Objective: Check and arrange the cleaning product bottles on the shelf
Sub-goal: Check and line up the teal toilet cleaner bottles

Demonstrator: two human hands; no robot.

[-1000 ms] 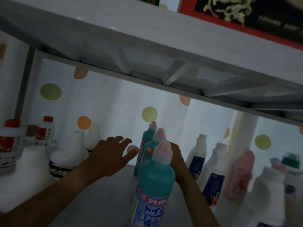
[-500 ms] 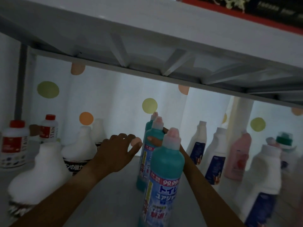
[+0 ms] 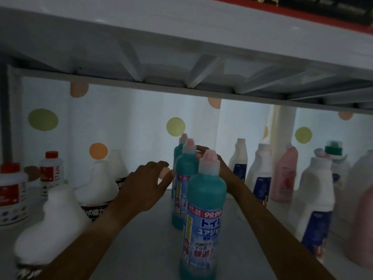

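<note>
**Teal bottles in a row, both hands at the middle one**

Reaching in from the left, the left hand (image 3: 144,183) has loosely spread fingers and grips nothing; its thumb tip lies at the label of the middle teal bottle (image 3: 184,190). The right hand (image 3: 221,168) sits behind that bottle's neck, fingers curled toward its cap; whether it actually grips cannot be told, since the front teal bottle (image 3: 203,217) covers most of it. Rear teal bottle (image 3: 179,150): just behind the middle one, all three upright in a line on the grey shelf (image 3: 145,249). Left side: white jugs (image 3: 60,215), red-capped stain bottles (image 3: 12,190). Right side: white bottles with blue labels (image 3: 319,201), a pink bottle (image 3: 285,174), a green-capped bottle (image 3: 334,152). Behind: a white curtain with coloured dots (image 3: 121,126).
</note>
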